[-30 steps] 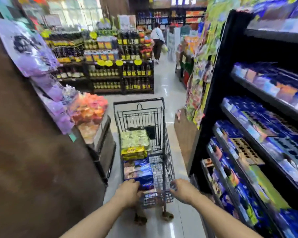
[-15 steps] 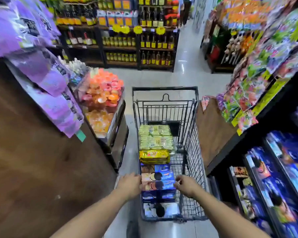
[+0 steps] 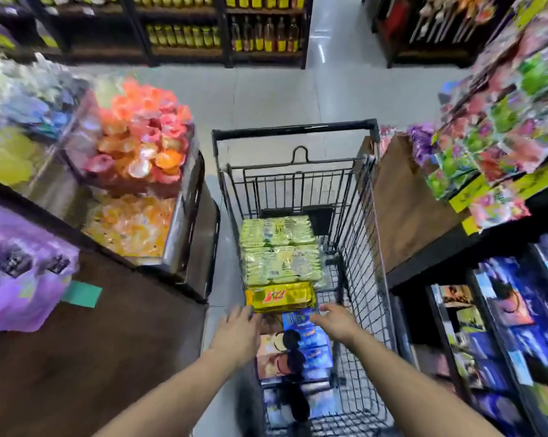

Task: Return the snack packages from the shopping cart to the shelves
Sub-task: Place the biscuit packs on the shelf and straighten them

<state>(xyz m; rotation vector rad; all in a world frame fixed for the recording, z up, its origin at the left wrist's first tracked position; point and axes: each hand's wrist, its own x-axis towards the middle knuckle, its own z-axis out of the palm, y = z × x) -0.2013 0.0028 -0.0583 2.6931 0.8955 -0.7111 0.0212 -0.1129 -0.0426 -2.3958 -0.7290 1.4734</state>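
Black wire forms the cart (image 3: 294,130), which carries the packs. One gold pack (image 3: 280,297) lies crosswise between the two grips. The left grip (image 3: 239,337) is wide, fingers straight, its tips at the pack's left end. The right grip (image 3: 335,323) is wide too, fingers spread at the pack's right end. Whether either touches it, I cannot tell. Just beyond the grips lie two green packs (image 3: 279,247), one past the other. Under the wrists lie blue packs (image 3: 316,348), too blurred to count. Right of the right grip stand shelves (image 3: 439,257) of blue packets.
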